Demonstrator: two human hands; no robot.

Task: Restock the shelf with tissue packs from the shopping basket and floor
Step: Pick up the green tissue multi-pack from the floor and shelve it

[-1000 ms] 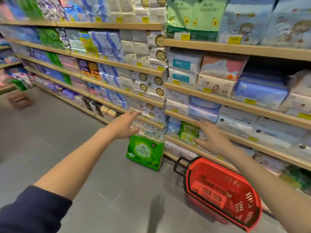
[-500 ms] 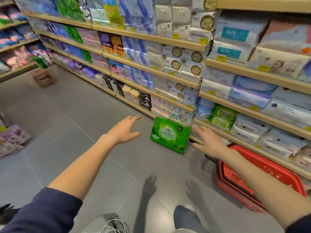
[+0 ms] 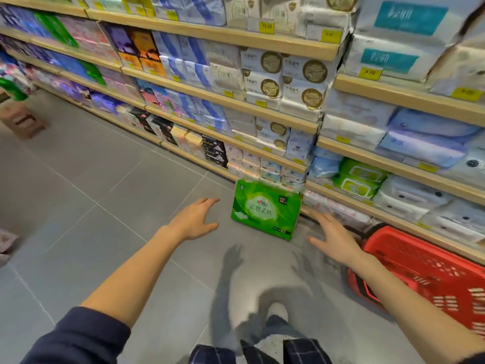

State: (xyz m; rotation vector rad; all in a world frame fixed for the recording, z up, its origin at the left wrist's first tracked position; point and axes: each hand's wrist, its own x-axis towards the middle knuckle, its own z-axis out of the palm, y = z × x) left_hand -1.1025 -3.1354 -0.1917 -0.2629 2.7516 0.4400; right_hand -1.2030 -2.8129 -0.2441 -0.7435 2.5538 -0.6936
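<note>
I am getting one view only, head-worn and wide-angle. It is looking forward and steeply down at the grey floor [image 3: 78, 179]. The shelf [image 3: 215, 98] is running diagonally across the upper frame, near on the right, receding left.

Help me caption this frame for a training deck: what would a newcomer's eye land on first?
The bright green tissue pack standing on the grey floor against the bottom shelf, with the open left hand and right hand either side, not touching it. Next, the red shopping basket at lower right.
</note>
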